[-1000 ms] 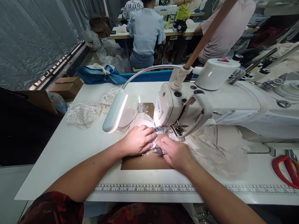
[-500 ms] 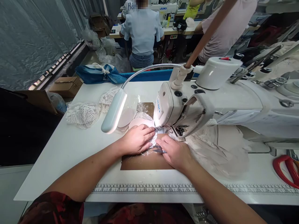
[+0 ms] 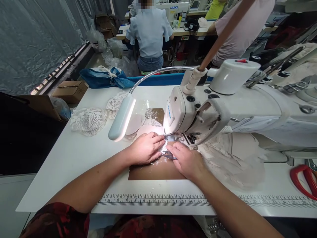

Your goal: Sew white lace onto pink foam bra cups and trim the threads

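Note:
My left hand (image 3: 147,147) lies on a white lace piece (image 3: 163,147), its fingers stretched toward the needle area and the thumb apart from them. Curled beside it, my right hand (image 3: 185,158) holds small thread snips (image 3: 169,155), whose dark blades point left between my two hands. My right fingertips are close to the lace edge; whether they touch it I cannot tell. The sewing machine (image 3: 179,109) stands just beyond, with its needle and presser foot mostly hidden. A pale round cup piece (image 3: 148,129) lies behind my left fingers.
A lit lamp (image 3: 122,117) hangs over the left side. Lace bundles (image 3: 89,121) lie farther left. Sheer fabric (image 3: 230,158) spreads right, near red-handled scissors (image 3: 303,180). A ruler strip (image 3: 153,200) runs along the front edge. Co-workers (image 3: 150,36) sit beyond the table.
The snips' blades have shifted and swung slightly upward beside the lace, with small movement of my right fingers. My left hand stays nearly in place. The whole view has shifted slightly.

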{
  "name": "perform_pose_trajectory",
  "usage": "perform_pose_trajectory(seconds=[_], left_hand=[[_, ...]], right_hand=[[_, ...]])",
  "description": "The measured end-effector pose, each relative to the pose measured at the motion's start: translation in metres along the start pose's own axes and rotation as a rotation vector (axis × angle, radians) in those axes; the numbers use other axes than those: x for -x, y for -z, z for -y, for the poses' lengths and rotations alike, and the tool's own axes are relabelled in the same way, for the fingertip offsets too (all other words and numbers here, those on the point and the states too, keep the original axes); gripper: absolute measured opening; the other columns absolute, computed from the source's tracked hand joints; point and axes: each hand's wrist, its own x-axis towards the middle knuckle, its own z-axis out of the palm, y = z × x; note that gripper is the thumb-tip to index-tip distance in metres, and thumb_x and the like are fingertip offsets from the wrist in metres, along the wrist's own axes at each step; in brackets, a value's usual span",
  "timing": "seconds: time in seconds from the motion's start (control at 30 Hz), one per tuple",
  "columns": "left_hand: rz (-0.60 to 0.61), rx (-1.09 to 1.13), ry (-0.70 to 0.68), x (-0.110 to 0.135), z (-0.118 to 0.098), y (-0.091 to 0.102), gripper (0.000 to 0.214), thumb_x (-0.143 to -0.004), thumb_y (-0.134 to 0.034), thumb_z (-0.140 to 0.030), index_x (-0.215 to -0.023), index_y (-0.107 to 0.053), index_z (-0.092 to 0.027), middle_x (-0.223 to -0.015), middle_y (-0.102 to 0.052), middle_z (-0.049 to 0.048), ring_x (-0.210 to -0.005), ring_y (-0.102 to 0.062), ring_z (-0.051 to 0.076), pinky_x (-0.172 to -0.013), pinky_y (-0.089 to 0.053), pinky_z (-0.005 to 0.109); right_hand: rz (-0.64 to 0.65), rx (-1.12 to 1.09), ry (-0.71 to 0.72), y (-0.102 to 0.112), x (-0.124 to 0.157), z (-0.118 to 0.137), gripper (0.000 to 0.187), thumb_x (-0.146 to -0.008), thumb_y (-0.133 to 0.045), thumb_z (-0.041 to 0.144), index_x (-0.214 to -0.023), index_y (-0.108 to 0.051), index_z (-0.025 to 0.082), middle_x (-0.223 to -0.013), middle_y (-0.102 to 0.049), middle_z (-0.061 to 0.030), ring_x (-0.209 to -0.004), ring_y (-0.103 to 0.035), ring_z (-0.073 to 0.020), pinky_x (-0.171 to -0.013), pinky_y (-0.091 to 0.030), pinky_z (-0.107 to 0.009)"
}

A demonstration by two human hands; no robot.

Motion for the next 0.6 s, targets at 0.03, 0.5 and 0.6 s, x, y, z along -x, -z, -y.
perform_pose_trajectory(seconds=[0.03, 0.5, 0.6], left_hand=[[-0.008, -0.006, 0.001, -0.0004, 0.0001, -0.0004, 0.048, -0.092, -0.043, -0.037, -0.129, -0.055, -0.008, -0.134, -0.053, 0.0153, -0.098, -0.051, 0.027, -0.083, -0.047, 0.04], [-0.061, 0.035, -0.019, 0.0051, 0.0047, -0.0004, 0.043, -0.094, -0.042, -0.038, -0.123, -0.058, -0.012, -0.132, -0.055, 0.013, -0.105, -0.052, 0.026, -0.088, -0.043, 0.039], [-0.042, 0.056, -0.052, 0.0051, 0.0032, 0.0007, 0.039, -0.095, -0.042, -0.033, -0.125, -0.057, -0.014, -0.13, -0.057, 0.0119, -0.106, -0.053, 0.024, -0.089, -0.042, 0.038]], right_hand=[[0.003, 0.008, -0.01, 0.0005, -0.0002, 0.0004, 0.045, -0.079, -0.045, 0.016, -0.117, -0.063, 0.031, -0.103, -0.069, -0.0015, -0.066, -0.06, -0.0149, -0.05, -0.03, -0.028], [-0.051, -0.01, 0.159, -0.0009, 0.0045, -0.0057, 0.044, -0.076, -0.048, 0.015, -0.115, -0.065, 0.027, -0.1, -0.068, -0.002, -0.066, -0.058, -0.0132, -0.05, -0.03, -0.027], [-0.039, -0.011, 0.165, 0.0013, 0.0048, -0.0054, 0.042, -0.076, -0.049, 0.015, -0.112, -0.066, 0.026, -0.097, -0.067, -0.0026, -0.065, -0.057, -0.0131, -0.051, -0.029, -0.027]])
